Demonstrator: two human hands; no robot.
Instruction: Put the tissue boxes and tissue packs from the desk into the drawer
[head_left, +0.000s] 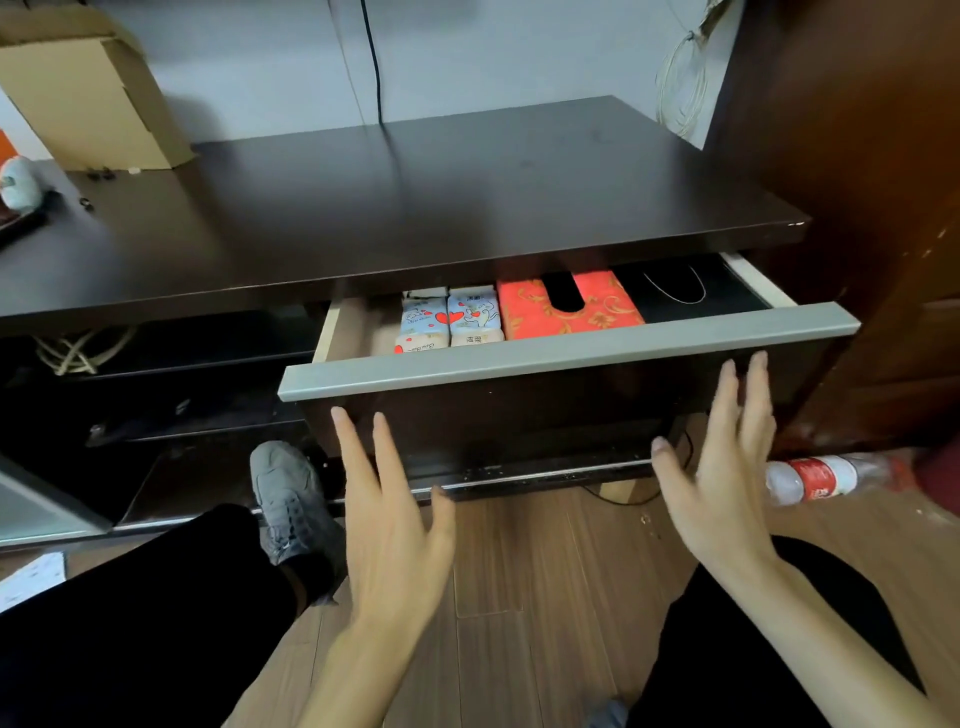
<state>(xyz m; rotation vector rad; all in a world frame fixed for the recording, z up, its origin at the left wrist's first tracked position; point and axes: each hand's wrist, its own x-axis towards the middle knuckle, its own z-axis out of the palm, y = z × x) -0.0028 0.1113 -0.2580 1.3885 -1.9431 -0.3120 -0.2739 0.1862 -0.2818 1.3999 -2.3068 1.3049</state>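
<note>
The drawer (566, 353) under the dark desk (415, 208) stands partly pulled out, with a grey handle strip along its front. Inside lie two blue-and-white tissue packs (449, 317) with red hearts, side by side, and a red tissue box (569, 306) with gold pattern and a dark slot to their right. My left hand (395, 519) is spread flat, fingers apart, just in front of the drawer's dark front panel. My right hand (727, 467) is likewise spread, fingertips just below the handle strip on the right. Neither hand holds anything.
A cardboard box (88, 88) stands at the desk's back left, with a small pale object (21, 184) at the far left. A plastic bottle (821, 475) lies on the wooden floor at the right. My grey shoe (291, 499) rests near the lower shelf. A black cable (374, 62) hangs down the wall.
</note>
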